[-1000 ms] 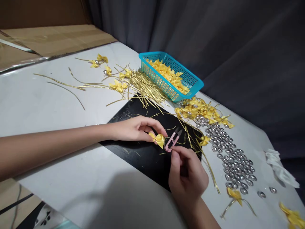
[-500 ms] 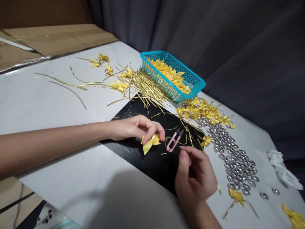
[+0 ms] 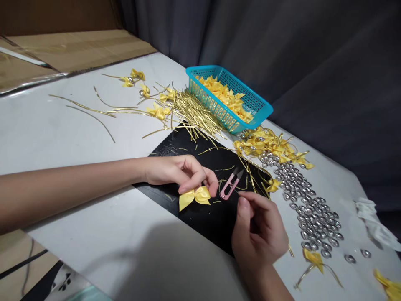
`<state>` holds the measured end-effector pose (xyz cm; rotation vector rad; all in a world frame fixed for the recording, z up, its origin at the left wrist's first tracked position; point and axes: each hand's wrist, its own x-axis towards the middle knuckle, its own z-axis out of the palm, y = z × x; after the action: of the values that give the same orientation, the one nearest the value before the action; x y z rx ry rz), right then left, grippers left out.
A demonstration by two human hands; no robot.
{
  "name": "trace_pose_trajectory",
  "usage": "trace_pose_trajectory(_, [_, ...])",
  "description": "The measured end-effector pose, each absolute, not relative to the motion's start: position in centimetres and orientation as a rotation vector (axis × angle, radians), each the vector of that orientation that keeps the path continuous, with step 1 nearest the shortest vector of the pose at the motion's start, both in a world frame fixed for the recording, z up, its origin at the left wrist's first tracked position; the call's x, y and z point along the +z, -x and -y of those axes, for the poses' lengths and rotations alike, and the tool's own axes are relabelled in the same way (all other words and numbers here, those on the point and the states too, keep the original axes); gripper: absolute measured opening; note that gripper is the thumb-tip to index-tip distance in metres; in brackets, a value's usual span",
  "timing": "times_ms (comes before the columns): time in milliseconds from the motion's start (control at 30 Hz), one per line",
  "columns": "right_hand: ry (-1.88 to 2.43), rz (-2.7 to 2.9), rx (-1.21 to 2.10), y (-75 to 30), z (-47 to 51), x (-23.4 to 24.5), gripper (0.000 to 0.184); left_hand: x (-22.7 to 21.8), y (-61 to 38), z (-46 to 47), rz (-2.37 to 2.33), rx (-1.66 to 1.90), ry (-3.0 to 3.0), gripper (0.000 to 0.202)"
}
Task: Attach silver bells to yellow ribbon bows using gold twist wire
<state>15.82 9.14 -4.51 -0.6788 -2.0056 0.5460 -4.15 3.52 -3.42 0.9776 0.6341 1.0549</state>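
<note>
My left hand (image 3: 184,173) pinches a yellow satin ribbon bow (image 3: 194,197) from above, its two loops and pointed tails hanging over the black mat (image 3: 206,221). My right hand (image 3: 260,230) is closed, thumb against forefinger, to the right of the bow. A very thin, dark, needle-like bit seems to stick out at those fingertips; it is too fine to name. Between the hands lies a pair of pink thread snips (image 3: 231,184), blades pointing away, touched by neither hand. Short gold cord scraps are scattered around the snips.
Behind the mat stands a teal basket (image 3: 265,110) of yellow bows, beside a pile of gold cords (image 3: 196,113). To the right spread finished-looking bows with cords (image 3: 269,144) and many silver oval beads (image 3: 316,217). A crumpled white tissue (image 3: 376,225) lies far right; cardboard (image 3: 81,50) borders the left.
My left fingers have turned the bow so that both loops now face me more fully, lying slightly further left. My right hand keeps its pinch, almost still. The view has shifted slightly.
</note>
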Motion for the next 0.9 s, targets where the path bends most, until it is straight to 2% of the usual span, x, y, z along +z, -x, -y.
trace_pose_trajectory(267, [0.704,1.984,0.486,-16.0,-9.0,-4.8,0.011,-3.6,4.2,-3.6,-0.591,1.061,-0.964,0.033])
trace_pose_trajectory(433, [0.593,1.945,0.535,-16.4,-8.8,-5.1,0.026,-3.4,4.1,-3.6,-0.669,1.066,-1.063,0.035])
trace_pose_trajectory(533, [0.574,2.074,0.737,-16.7,-8.6,-4.9,0.018,-3.4,3.8,-3.6,-0.728,1.030,-1.143,0.037])
trace_pose_trajectory(667, [0.633,2.097,1.365,-16.9,-8.0,-4.4,0.016,-3.5,3.6,-3.6,-0.790,0.991,-1.245,0.036])
trace_pose_trajectory(733, [0.637,2.024,1.573,-16.7,-7.7,-4.2,0.016,-3.6,3.6,-3.6,-0.808,0.993,-1.271,0.033])
trace_pose_trajectory(900, [0.674,1.971,1.561,-15.8,-7.7,-3.8,0.018,-3.6,3.6,-3.7,-0.868,1.020,-1.270,0.032])
